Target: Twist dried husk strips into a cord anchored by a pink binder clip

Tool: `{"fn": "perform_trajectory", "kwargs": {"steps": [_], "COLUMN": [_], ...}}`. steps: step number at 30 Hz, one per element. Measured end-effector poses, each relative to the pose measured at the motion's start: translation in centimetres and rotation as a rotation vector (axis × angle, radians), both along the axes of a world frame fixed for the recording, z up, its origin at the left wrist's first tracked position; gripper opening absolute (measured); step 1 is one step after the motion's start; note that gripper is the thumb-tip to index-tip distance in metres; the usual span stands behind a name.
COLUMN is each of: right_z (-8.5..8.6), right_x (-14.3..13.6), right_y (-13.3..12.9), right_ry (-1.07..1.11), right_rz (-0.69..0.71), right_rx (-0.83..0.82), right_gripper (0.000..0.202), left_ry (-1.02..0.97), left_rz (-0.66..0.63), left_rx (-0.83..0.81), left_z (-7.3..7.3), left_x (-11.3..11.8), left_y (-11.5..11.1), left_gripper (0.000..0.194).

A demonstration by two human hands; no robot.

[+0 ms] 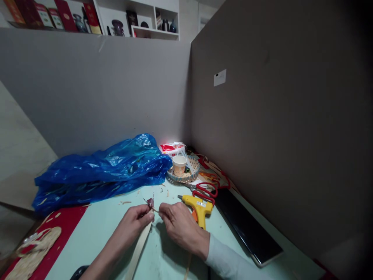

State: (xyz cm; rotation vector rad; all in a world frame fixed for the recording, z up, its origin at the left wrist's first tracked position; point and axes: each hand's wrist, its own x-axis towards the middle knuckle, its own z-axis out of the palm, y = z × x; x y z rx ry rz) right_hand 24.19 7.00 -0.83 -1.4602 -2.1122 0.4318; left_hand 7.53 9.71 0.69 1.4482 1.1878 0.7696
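My left hand [138,217] is closed, thumb against fingers, around the top end of a pale flat strip [139,249]. A small dark-red piece [150,202] with thin silvery wire-like ends sticks up at those fingertips; its exact kind is too small to tell. Just to the right, my right hand [179,223] pinches a thin straw-coloured strand [155,210] that stretches across to the left fingertips. Below the right wrist hangs a length of similar strand [188,266]. A yellow glue gun [199,207] lies right behind my right hand, partly hidden by it.
Red-handled scissors [205,190] lie beyond the glue gun, near a woven basket [196,175] with a paper cup [179,165]. A black flat device [247,229] lies right. Blue plastic [107,167] covers the back left. A woven straw sandal [40,249] rests on red cloth [68,221]. Grey partitions enclose the table.
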Motion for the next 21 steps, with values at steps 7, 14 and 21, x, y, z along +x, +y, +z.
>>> {"fn": "perform_trajectory", "kwargs": {"steps": [7,14,21], "right_z": [-0.5,-0.1,-0.3], "right_x": [-0.6,-0.4,-1.1], "right_y": [-0.6,-0.7,-1.8], "right_ry": [-0.068,-0.179,-0.145], "right_rz": [0.017,0.018,-0.032], "right_rx": [0.091,0.035,0.014], "right_gripper": [0.018,0.018,0.024], "left_ry": [-0.046,0.076,0.227], "left_rz": [0.075,0.17,0.251], "left_rx": [-0.075,0.06,0.172], "left_z": [0.0,-0.4,-1.1], "left_x": [0.9,0.8,1.8], "left_y": [-0.7,-0.8,-1.2], "left_gripper": [0.042,0.033,0.033]}}
